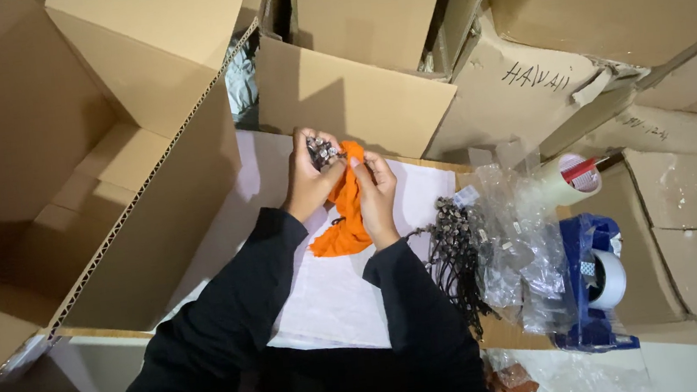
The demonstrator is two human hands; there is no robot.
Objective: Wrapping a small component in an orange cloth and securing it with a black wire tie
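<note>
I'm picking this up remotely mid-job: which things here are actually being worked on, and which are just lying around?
In hand:
left hand holding a cluster of small metal pieces
right hand on the orange cloth

Lying about:
pile of dark cords
clear plastic bags
blue tape dispenser
tape roll
cardboard boxes
white sheet

Brown cardboard boxes point(356, 93) crowd the far edge and both sides of a white-covered table point(333, 300), dimly lit with deep shadows

Brown cardboard boxes point(356, 93) ring your white worktop; an open carton point(90, 161) stands at your left, crumpled clear plastic bags point(515, 248) lie at your right.
</note>
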